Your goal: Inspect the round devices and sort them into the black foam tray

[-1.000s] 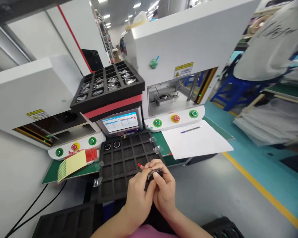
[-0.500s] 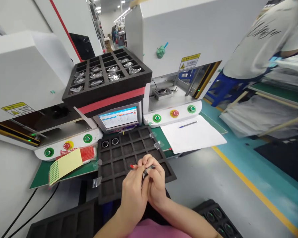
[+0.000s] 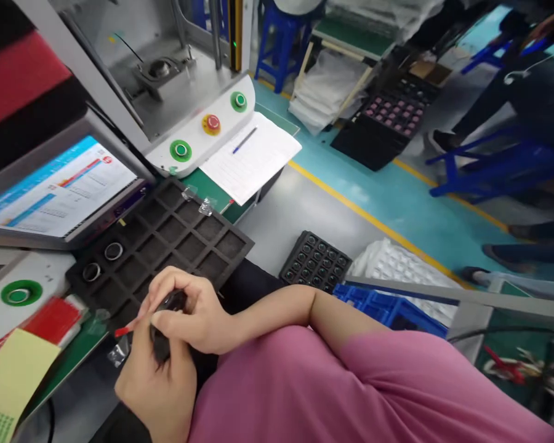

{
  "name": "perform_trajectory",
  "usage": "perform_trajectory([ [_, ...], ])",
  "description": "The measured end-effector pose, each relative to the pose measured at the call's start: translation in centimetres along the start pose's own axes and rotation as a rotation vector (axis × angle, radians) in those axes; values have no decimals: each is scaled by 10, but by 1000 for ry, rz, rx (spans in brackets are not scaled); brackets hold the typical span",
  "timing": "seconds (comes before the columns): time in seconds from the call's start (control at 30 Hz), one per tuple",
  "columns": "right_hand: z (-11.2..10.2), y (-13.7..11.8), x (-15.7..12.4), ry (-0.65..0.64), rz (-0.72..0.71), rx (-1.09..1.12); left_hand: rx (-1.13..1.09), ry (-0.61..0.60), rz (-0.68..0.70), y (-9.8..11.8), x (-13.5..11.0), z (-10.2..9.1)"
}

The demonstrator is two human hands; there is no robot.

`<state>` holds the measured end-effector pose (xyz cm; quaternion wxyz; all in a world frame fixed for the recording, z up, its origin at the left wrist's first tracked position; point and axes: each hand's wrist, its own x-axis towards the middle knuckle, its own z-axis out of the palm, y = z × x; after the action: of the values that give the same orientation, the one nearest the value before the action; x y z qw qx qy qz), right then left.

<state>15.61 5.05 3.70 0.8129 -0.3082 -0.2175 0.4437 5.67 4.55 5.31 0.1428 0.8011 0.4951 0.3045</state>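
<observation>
at near left, a yellow sheet (image 3: 21, 375) lying over a red sheet (image 3: 55, 320), perhaps for quick reach. beyond, a lit screen (image 3: 60, 191), tilted up, presumably for reading at a glance. then a tray (image 3: 189, 251) set just before the screen, likely to keep reaches short, with rings (image 3: 113, 251) in separate pockets, probably to prevent knocking. above its near side, a dark part (image 3: 174, 300) (mostly covered by fingers, so hard to make out), cupped between left hand (image 3: 152, 375) and right hand (image 3: 203, 314), both gripping it, right thumb laid across, presumably for steadiness. far right of these, a pen (image 3: 245, 140) resting on paper (image 3: 258, 160), likely kept handy.

counted left to right: one yellow sheet, one red sheet, one screen, one tray, two rings in neighbouring pockets at its left end, one dark part, three green buttons (image 3: 181, 149), one pen. farther right, one floor tray (image 3: 294, 251), its contents too small to count surely.
</observation>
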Motion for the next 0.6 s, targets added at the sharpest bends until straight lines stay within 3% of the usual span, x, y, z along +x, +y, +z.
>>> perform_trajectory([
  [0.1,-3,-4,-1,41,-29,25,41,-30,37,6,0,0],
  [0.33,-11,-14,5,-38,-93,130,75,-16,75,15,4,3],
  [0.6,-16,-20,-3,-61,13,175,-96,-114,192,35,14,4],
])
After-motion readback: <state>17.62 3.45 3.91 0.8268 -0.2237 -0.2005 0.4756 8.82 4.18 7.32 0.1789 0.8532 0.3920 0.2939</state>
